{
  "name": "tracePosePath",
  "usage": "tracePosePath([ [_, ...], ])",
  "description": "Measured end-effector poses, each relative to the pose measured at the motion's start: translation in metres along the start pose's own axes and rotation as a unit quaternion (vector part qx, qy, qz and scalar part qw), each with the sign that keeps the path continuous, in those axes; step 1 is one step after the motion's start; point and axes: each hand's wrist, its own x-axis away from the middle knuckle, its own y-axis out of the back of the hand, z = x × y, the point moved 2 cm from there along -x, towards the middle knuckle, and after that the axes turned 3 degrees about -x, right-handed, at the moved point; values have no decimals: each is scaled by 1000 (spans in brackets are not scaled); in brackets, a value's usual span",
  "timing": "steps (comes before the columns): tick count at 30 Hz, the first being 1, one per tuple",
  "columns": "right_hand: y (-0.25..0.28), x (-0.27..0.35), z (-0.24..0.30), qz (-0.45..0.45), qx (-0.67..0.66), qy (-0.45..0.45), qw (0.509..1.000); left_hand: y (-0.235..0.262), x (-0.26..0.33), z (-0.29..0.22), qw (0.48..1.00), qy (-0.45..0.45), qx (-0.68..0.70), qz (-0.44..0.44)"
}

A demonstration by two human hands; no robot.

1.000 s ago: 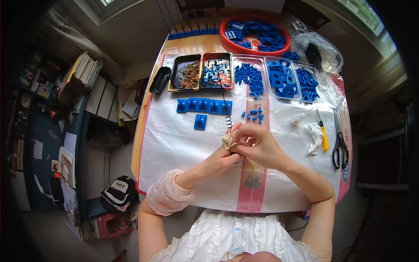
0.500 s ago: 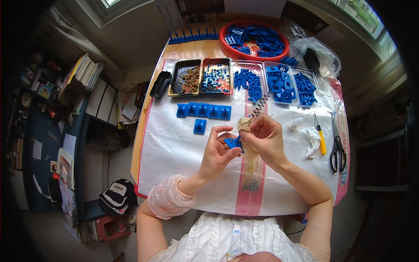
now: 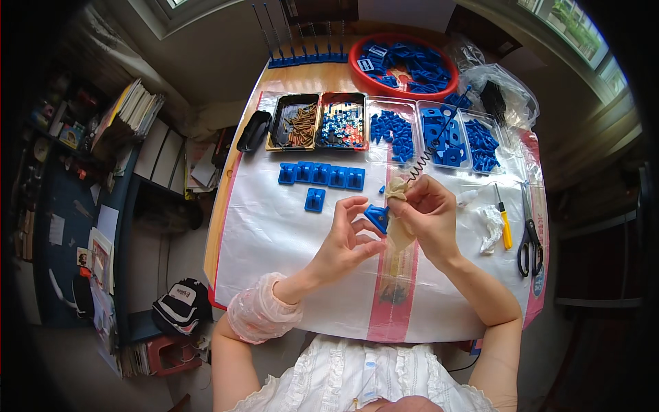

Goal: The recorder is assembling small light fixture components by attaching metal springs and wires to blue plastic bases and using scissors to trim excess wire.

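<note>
My right hand [image 3: 432, 214] pinches a crumpled beige cloth [image 3: 398, 189]. From beside its fingers a black coiled wire [image 3: 421, 165] rises toward the trays. A blue plastic piece [image 3: 377, 218], with a triangular outline, sits against the cloth, between my two hands. My left hand [image 3: 345, 239] is open around it, thumb and fingers spread; its fingertips are close to the piece, and whether they touch it I cannot tell. Farther left, several blue square-based parts [image 3: 329, 174] stand in a row, with a single blue part [image 3: 314, 200] nearer me. One tiny blue bit [image 3: 382, 189] lies beside the cloth.
Along the back stand a tray of brass-coloured screws [image 3: 299, 123], a tray of nuts [image 3: 343, 125] and clear trays of blue parts [image 3: 391, 134]. Behind them is a red basin [image 3: 454, 82]. At right lie white tissue [image 3: 491, 230], a yellow-handled screwdriver [image 3: 506, 230] and scissors [image 3: 530, 250].
My left thumb has come away from the blue piece and the fingers have spread. My right hand has shifted slightly right with the cloth, and the piece has turned.
</note>
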Motion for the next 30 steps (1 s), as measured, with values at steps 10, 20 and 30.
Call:
tracePosePath([
  [10,-1,1,2,18,-37,-37,998,6,2,-1,914,202,351,36],
  [20,1,0,-1,-6,-4,-25,1000,4,-3,-3,999,-2,-49,-10],
  [30,-2,3,2,4,-23,17,1000,4,2,0,877,226,413,97],
])
